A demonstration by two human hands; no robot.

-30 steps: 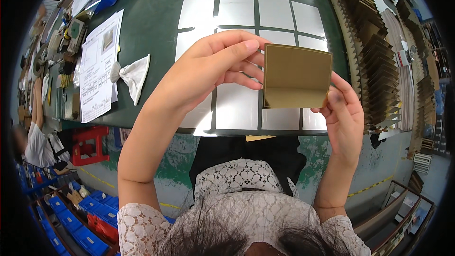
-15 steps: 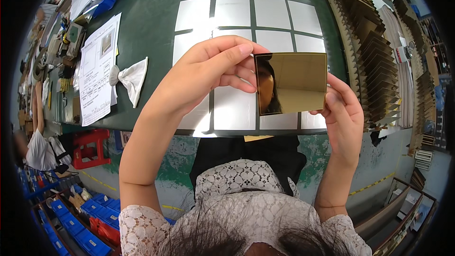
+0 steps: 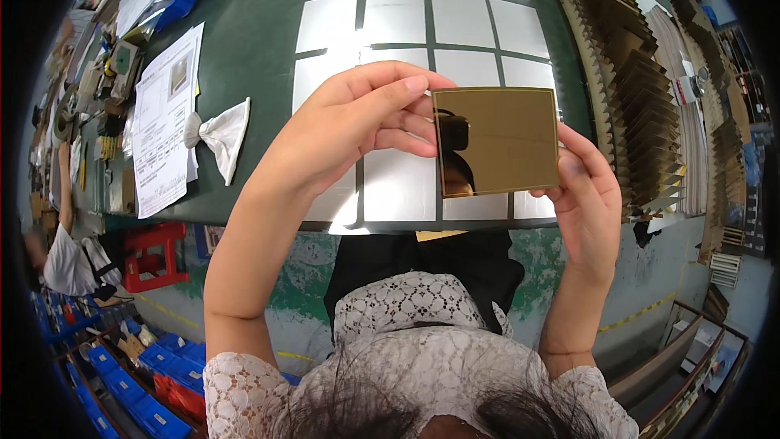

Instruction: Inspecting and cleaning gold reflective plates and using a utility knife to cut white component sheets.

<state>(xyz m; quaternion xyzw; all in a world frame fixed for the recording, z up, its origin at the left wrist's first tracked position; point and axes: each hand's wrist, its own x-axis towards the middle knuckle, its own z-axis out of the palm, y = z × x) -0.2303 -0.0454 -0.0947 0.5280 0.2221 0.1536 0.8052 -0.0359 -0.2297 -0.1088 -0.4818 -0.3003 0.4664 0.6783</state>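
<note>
Location: a thin, gold-tinted rectangular panel with a mirror finish (image 3: 516, 134) is held above the near side of the dark green desk (image 3: 260, 57), between the two hands, reflective face turned toward the wearer's head. Dark shapes are reflected in its left part.

Handling (judgement): support is best kept to the edges, since so smooth a face would likely take fingerprints. Light pressure from both sides should suffice; pressing hard inward could bow a thin sheet or mar its rim. Any change of tilt is better made slowly, both wrists together, so the panel does not twist.

Right hand (image 3: 591, 199): grip pinching the panel's right edge, thumb to the front, low on that side, fingers curling behind; gap roughly the panel's thickness.

Left hand (image 3: 357, 110): grip loosely curved, half spread, index finger reaching the upper left corner, thumb lying by the index and off the reflective face. Contact partly hidden; whether it pinches or merely steadies cannot be told.

Surroundings: pale, glossy rectangular sheets in a grid (image 3: 396, 19) under and beyond the hands; gathered white cloth (image 3: 221, 138) beside printed white papers (image 3: 158, 126) at left; upright brown panels (image 3: 646, 118) in a row at right
</note>
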